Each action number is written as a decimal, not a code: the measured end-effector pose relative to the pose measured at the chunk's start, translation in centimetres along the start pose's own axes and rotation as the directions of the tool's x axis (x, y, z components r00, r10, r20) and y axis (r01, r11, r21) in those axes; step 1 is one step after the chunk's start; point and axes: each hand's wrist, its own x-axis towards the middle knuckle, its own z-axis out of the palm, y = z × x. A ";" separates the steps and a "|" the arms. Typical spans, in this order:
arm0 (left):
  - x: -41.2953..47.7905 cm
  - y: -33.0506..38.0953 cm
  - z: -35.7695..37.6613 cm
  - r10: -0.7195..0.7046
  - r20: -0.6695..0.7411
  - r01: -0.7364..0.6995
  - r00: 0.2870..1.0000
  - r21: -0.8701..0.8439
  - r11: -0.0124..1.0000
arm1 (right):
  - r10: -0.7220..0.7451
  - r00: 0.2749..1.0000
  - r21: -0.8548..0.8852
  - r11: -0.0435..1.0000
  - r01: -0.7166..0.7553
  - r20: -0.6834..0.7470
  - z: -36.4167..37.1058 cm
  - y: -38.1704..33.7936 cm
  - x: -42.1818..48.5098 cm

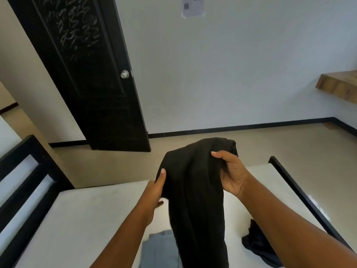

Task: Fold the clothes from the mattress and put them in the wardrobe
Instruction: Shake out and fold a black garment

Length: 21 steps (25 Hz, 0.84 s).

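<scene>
The right grip (231,175) curls round the bunched top of a black garment (193,194), and the left grip (156,188) pinches its left edge, holding it above the mattress (87,219). A grey garment (160,248) lies at the mattress's near edge, and a dark garment (255,246) lies near its right edge.

Left hand (154,192) pinches black garment (193,190); right hand (233,175) grips it higher, fingers (219,154) curled

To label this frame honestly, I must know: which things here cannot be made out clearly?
Head view, black garment: bunched between left hand and right hand, type unclear.
Grey garment: overlapped by the black one, cut by bottom edge.
Dark garment: partly behind the right forearm.
Paper on wall: cut by top edge, print too small.
Wardrobe: out of frame.
</scene>
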 end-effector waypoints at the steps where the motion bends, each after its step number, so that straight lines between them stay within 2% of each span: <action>1: 0.2 -2.3 -0.3 -0.052 0.099 0.059 0.994 -0.068 0.996 | 0.010 1.000 -0.015 1.000 -0.010 -0.024 -0.6 0.7 -0.1; 2: 0.2 -4.0 -0.4 -0.074 0.189 0.097 0.979 -0.115 0.989 | 0.018 0.999 -0.021 1.000 -0.019 -0.044 -1.1 1.1 -0.3; 4: 0.1 -6.0 -0.1 -0.037 0.290 0.066 0.956 -0.092 0.994 | 0.036 0.997 -0.026 0.999 -0.037 -0.064 -1.8 1.7 -0.8; 7: 0.1 -5.5 1.0 0.069 0.332 -0.048 0.941 -0.072 0.996 | 0.045 0.998 -0.043 0.998 -0.047 -0.049 -2.3 1.6 -1.6; 11: 0.6 -4.2 1.6 0.054 0.357 0.087 0.933 -0.368 0.926 | 0.073 0.997 -0.059 0.996 -0.073 -0.003 -2.5 0.4 -2.3; 14: -0.4 -2.6 1.8 0.037 0.332 0.127 0.942 -0.459 0.879 | 0.057 0.998 -0.068 0.996 -0.055 0.026 -2.7 -0.3 -2.6; 18: -1.5 0.4 0.8 0.136 0.228 -0.019 0.964 -0.450 0.893 | 0.099 0.994 -0.090 0.991 -0.094 0.043 -3.4 -1.1 -2.9; 20: -1.9 1.4 0.1 0.168 0.201 -0.060 0.965 -0.452 0.890 | 0.132 0.990 -0.108 0.986 -0.126 0.053 -3.7 -1.4 -3.0; 21: -2.1 1.7 -0.2 0.175 0.201 -0.067 0.964 -0.453 0.889 | 0.104 0.993 -0.080 0.992 -0.100 0.056 -3.9 -1.5 -3.0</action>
